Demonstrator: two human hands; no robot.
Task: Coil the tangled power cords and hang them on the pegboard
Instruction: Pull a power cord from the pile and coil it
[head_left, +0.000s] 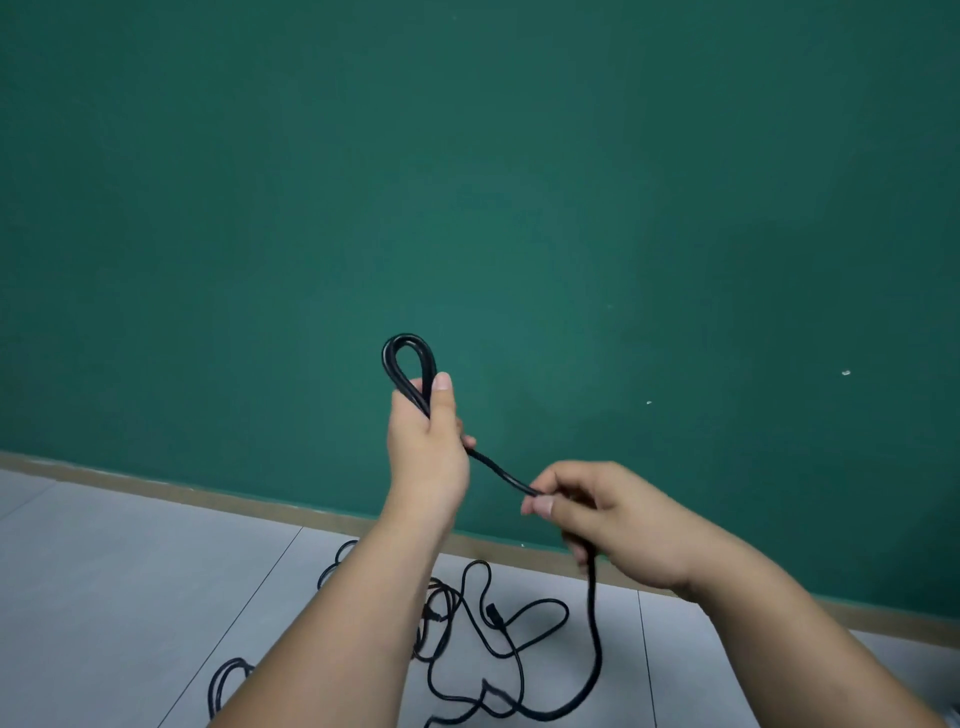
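Observation:
My left hand is raised in front of the green wall and grips a black power cord, with a small loop of several turns standing up above the fist. The same cord runs down to the right into my right hand, which pinches it between thumb and fingers. Below that hand the cord hangs to the floor and joins a tangle of black cords lying on the grey tiles. A plug shows within the tangle. No pegboard is in view.
A plain green wall fills most of the view, with a tan baseboard along its foot. Grey floor tiles lie below. Another cord loop sits on the floor at lower left.

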